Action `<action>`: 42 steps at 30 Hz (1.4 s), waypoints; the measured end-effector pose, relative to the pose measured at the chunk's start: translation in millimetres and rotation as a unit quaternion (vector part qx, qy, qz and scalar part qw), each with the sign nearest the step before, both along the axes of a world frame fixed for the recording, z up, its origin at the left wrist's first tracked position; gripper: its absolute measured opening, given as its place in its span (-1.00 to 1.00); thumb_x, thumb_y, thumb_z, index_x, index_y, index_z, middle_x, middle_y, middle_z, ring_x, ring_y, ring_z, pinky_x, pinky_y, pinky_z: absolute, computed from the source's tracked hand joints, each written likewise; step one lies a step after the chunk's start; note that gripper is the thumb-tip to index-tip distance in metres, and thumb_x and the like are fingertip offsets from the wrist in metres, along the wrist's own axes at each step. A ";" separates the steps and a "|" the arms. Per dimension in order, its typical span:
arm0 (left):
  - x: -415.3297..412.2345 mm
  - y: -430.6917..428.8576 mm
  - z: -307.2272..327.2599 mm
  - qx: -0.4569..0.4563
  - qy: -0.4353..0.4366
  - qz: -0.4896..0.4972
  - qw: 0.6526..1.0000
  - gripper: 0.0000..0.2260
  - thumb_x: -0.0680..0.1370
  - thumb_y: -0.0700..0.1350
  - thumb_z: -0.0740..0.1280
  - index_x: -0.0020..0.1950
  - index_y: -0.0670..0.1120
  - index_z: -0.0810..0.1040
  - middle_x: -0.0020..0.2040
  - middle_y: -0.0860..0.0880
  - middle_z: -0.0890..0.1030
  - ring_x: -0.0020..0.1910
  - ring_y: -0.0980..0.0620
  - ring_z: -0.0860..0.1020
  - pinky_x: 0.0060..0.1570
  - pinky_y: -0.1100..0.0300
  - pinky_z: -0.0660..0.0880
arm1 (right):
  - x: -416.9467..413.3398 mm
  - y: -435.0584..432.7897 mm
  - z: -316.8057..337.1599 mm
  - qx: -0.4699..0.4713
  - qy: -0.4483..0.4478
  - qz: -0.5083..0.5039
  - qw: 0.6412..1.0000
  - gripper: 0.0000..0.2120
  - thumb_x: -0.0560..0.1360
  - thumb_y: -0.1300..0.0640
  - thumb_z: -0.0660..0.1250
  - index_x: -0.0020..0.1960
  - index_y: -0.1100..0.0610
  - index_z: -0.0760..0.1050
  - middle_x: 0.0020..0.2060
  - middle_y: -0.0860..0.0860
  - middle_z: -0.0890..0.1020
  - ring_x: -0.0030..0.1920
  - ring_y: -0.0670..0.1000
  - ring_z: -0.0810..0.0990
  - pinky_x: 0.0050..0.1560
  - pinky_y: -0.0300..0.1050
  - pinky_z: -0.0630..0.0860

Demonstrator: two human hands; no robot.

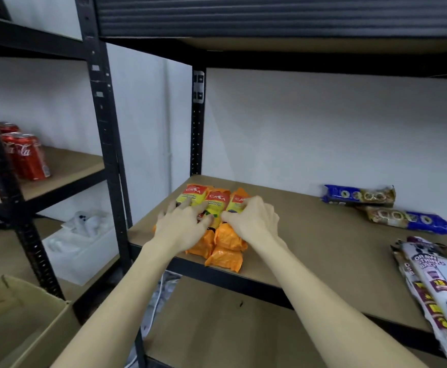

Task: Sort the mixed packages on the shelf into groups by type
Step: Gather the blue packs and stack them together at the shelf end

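Several orange bag packs (226,251) with red-and-yellow CASA labels lie side by side at the left end of the brown shelf board (309,235). My left hand (183,227) rests flat on the left packs with fingers spread. My right hand (251,217) curls over the right packs, fingertips pressing on a label. Two blue-and-brown packages (360,195) lie near the back wall at right. White and purple drawstring bag packs (434,277) are stacked at the shelf's right front edge, partly overhanging.
A black upright post (105,134) stands just left of the shelf. Red cola cans (26,155) sit on the neighbouring shelf at left. A cardboard box (18,322) is at lower left, with white plastic bags (84,227) behind it. The upper shelf (270,46) hangs low overhead.
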State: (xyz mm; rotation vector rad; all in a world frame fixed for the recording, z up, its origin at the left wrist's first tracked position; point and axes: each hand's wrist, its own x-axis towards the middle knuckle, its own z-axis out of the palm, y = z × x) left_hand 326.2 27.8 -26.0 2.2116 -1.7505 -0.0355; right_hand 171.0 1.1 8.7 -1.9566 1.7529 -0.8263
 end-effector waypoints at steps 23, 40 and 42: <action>-119.0 -42.6 87.2 -0.193 -0.034 -0.115 0.974 -0.53 0.64 0.16 -0.02 -0.16 0.02 0.60 -0.03 -0.04 0.65 0.14 -0.21 0.52 0.27 -0.41 0.25 | -161.1 -45.3 57.7 -0.023 0.070 -0.021 0.997 -0.77 0.58 0.01 0.25 0.05 0.19 0.45 0.06 0.20 0.57 0.11 0.21 0.52 -0.10 -0.09 0.34; -344.5 -280.4 -3.4 -0.061 -0.202 -0.234 0.949 -0.49 0.57 0.07 0.33 0.47 0.01 0.29 0.38 -0.10 0.40 0.39 -0.18 0.34 0.44 -0.16 0.14 | -406.4 -242.1 1.7 0.067 0.393 0.129 0.908 -0.23 0.45 0.20 0.45 0.55 -0.01 0.18 0.25 0.12 0.41 0.04 0.16 0.58 -0.07 -0.06 0.57; -346.7 -289.7 -9.4 -0.094 -0.220 -0.221 0.946 -0.56 0.57 -0.04 0.34 0.41 -0.03 0.31 0.31 -0.11 0.40 0.31 -0.17 0.35 0.26 -0.10 0.30 | -408.5 -248.3 -5.4 0.042 0.427 0.145 0.892 -0.25 0.45 0.30 0.37 0.54 -0.05 0.18 0.17 0.11 0.40 0.06 0.18 0.53 0.01 0.01 0.54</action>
